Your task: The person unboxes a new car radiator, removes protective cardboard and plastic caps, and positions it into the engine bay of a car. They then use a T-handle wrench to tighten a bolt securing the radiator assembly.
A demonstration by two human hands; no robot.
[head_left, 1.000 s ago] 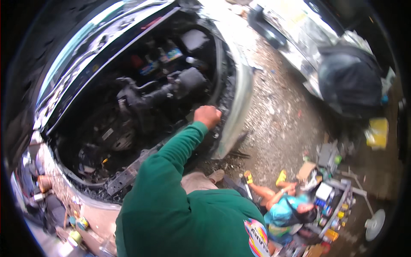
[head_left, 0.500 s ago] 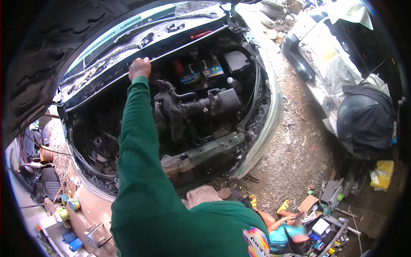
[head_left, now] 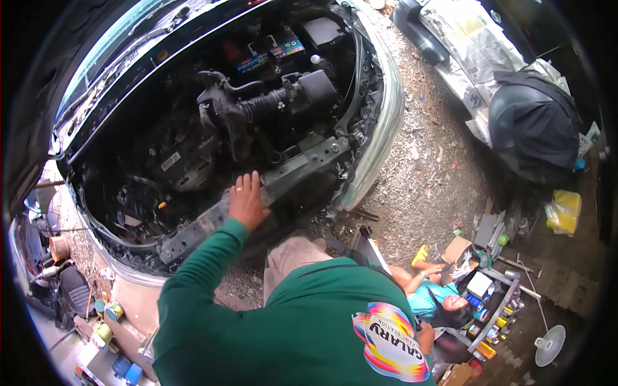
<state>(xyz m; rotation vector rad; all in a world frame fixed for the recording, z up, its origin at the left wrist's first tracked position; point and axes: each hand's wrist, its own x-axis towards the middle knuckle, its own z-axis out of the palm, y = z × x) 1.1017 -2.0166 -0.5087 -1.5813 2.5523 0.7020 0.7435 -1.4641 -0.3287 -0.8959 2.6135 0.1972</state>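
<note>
My left hand (head_left: 248, 202), in a green sleeve, lies palm down on the car's front crossmember (head_left: 302, 162). Its fingers are stretched out over the metal, with a ring on one, and it holds nothing. Beyond it is the uncovered engine bay, with a black air intake duct (head_left: 222, 106), an air filter box (head_left: 315, 90) and a battery (head_left: 286, 49) with a colourful label. At the lower right, past my shirt, part of a hand (head_left: 425, 337) shows, apparently my right. Its fingers are mostly hidden.
Overhead at left hangs the raised hood (head_left: 32, 83). A seated person in a teal shirt (head_left: 421, 299) is close on my right, beside a rack of cans and bottles (head_left: 496, 315). Paper-masked car parts (head_left: 473, 51) stand at the far right. Paint cans (head_left: 113, 311) stand at lower left.
My left hand has come back from the bar by the windshield to the front crossmember, and its fingers have spread from a closed grip. The view has shifted toward my body.
</note>
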